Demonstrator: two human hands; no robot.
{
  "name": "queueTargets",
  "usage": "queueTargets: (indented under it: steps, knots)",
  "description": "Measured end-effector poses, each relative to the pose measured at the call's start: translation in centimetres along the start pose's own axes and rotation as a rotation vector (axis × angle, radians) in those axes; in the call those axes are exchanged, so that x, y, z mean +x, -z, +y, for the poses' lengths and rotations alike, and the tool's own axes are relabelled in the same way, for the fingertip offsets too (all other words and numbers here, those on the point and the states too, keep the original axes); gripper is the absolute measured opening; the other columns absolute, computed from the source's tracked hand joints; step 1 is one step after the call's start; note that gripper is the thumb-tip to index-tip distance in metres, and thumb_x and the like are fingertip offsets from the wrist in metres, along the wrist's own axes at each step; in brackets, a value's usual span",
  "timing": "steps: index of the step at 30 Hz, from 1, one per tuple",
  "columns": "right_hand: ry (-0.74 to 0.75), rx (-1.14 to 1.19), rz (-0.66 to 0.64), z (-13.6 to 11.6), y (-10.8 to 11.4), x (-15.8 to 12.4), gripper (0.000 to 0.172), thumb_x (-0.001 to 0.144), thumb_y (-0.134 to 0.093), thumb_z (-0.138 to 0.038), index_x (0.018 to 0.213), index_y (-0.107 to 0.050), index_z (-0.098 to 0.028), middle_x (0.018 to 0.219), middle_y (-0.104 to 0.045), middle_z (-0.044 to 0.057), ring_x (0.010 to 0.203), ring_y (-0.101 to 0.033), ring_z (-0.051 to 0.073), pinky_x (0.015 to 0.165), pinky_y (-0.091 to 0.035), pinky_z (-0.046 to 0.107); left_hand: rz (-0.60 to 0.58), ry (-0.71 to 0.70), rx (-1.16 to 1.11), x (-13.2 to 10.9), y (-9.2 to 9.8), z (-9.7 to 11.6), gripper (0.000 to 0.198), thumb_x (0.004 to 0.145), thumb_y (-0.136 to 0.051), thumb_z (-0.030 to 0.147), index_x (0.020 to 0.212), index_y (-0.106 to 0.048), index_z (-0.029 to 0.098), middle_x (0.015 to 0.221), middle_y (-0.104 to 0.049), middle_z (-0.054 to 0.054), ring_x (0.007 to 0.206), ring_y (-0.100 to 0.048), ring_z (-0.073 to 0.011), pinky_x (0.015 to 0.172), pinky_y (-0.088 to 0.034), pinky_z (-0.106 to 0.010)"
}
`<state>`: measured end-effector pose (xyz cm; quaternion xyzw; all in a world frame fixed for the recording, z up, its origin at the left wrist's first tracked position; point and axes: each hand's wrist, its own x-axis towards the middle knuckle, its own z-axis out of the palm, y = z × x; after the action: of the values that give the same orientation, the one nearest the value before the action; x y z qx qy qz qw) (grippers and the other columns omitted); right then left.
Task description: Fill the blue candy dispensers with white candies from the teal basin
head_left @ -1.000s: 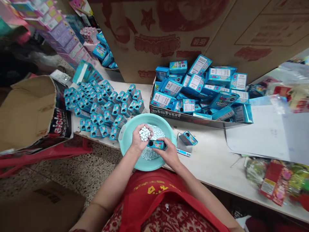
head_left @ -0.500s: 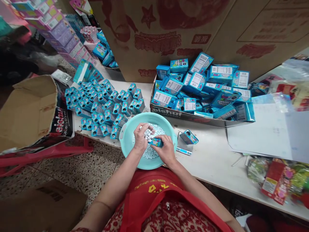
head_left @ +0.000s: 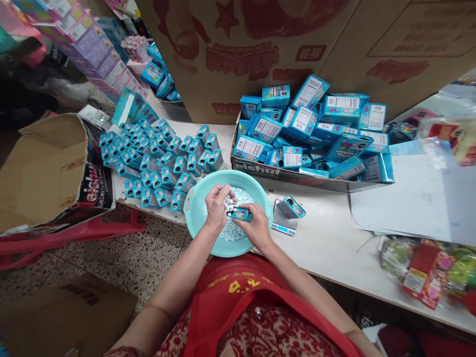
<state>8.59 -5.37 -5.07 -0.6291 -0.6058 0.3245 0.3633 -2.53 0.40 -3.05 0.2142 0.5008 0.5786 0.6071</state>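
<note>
A teal plastic basin [head_left: 193,208] sits at the table's near edge, holding a heap of small white candies [head_left: 234,230]. My left hand [head_left: 218,204] is cupped over the basin, closed on a handful of the white candies. My right hand [head_left: 255,227] grips a small blue candy box [head_left: 240,213] on its side, its open end against the candies in my left hand. Both hands hover above the basin, touching each other.
Several small blue boxes [head_left: 159,161] stand in rows left of the basin. A cardboard tray [head_left: 282,173] of larger blue cartons lies behind it. One small blue box rests on a small scale [head_left: 284,220]. White paper [head_left: 409,203] and snack packets [head_left: 427,272] lie at right.
My left hand turned from palm-up to closed over the candies. The right hand brought the small box up against it. Both hands shifted slightly up.
</note>
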Motion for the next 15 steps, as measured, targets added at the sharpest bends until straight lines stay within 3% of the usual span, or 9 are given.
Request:
queueTargets:
  steps: [10, 15]
  knots:
    - [0.037, 0.023, -0.01, -0.1, 0.4, 0.0, 0.031, 0.067, -0.077, -0.028, 0.094, -0.063, -0.023, 0.091, -0.065, 0.002, 0.092, -0.057, 0.023, 0.082, -0.043, 0.037, -0.026, -0.03, 0.025, -0.6, -0.1, 0.0, 0.022, 0.074, -0.064, 0.036, 0.068, -0.056, 0.016, 0.052, -0.058, 0.002, 0.05, -0.058, -0.0124, 0.051, -0.043, -0.023]
    - [0.045, 0.066, 0.029, -0.6, 0.6, 0.0, 0.032, 0.066, -0.078, -0.027, 0.094, -0.062, -0.022, 0.091, -0.065, 0.002, 0.091, -0.057, 0.022, 0.082, -0.044, 0.035, -0.074, -0.092, 0.071, -1.1, -0.1, 0.5, 0.029, 0.078, -0.06, 0.038, 0.059, -0.059, 0.015, 0.056, -0.058, 0.0, 0.055, -0.06, -0.0128, 0.054, -0.045, -0.024]
